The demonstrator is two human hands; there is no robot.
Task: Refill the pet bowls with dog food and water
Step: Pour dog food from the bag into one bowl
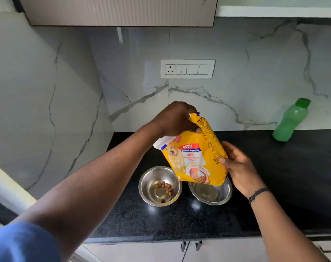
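I hold a yellow dog food bag [196,157] tilted above two steel bowls on the black counter. My left hand [177,119] grips its upper end; my right hand [236,167] holds its right edge lower down. The left bowl [148,186] has a few brown kibble pieces [165,188] in its bottom. The bag partly covers the right bowl [211,195], which shows no food in its visible part. A green water bottle [291,120] with a green cap stands at the back right against the wall.
The black granite counter [142,220] runs right from a marble side wall [38,110]. A white switch panel [187,69] sits on the marble backsplash. An overhead cabinet [119,10] hangs above. Cabinet doors with handles [191,244] lie below the counter edge.
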